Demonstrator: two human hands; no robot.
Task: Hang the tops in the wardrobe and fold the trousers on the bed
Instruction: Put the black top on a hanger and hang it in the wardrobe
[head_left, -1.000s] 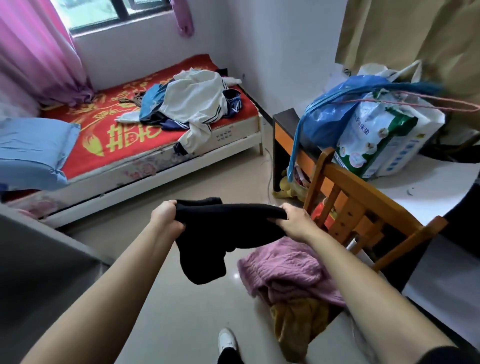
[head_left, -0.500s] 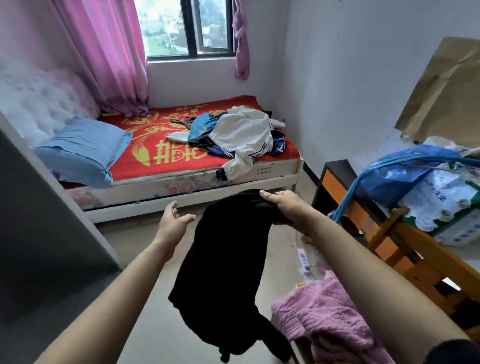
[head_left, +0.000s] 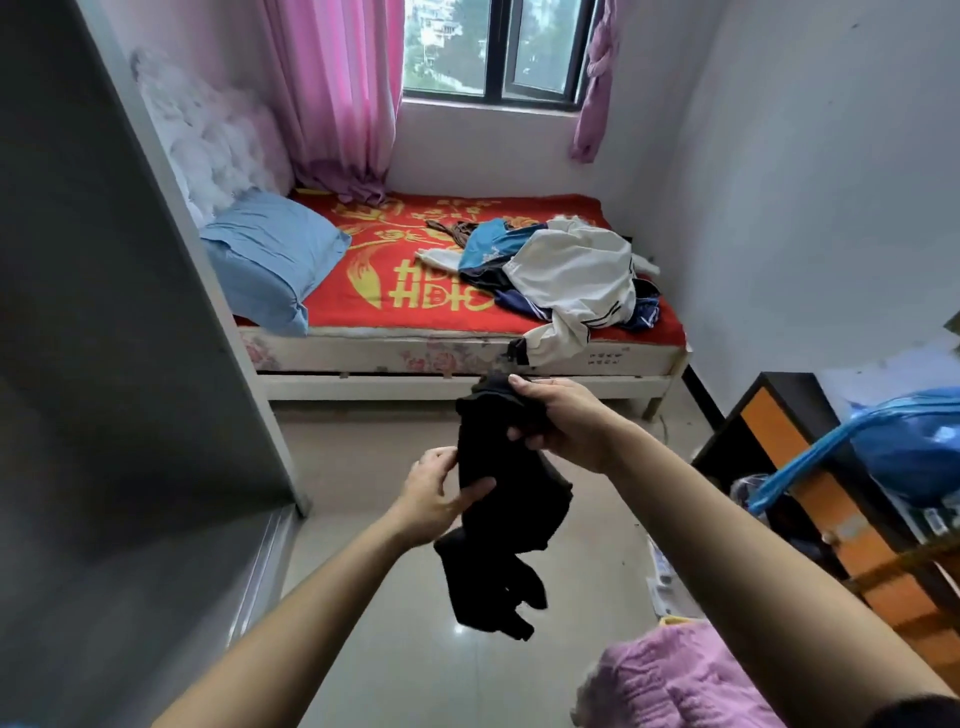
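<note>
Beyond hands (head_left: 441, 493) (head_left: 563, 426) with black garment (head_left: 501, 514), bed (head_left: 415, 283) under clothes (head_left: 571, 270)

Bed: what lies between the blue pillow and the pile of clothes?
Head view: only the bare red blanket with its yellow pattern lies between the pillow and the pile of clothes on the bed.

Lit softly by daylight from the window (head_left: 498, 47) at the far end. Dim and grey along the wardrobe (head_left: 104, 312) on the left. Glinting in small spots off the floor (head_left: 405, 649). Slightly soft overall, bowed at the edges.
</note>
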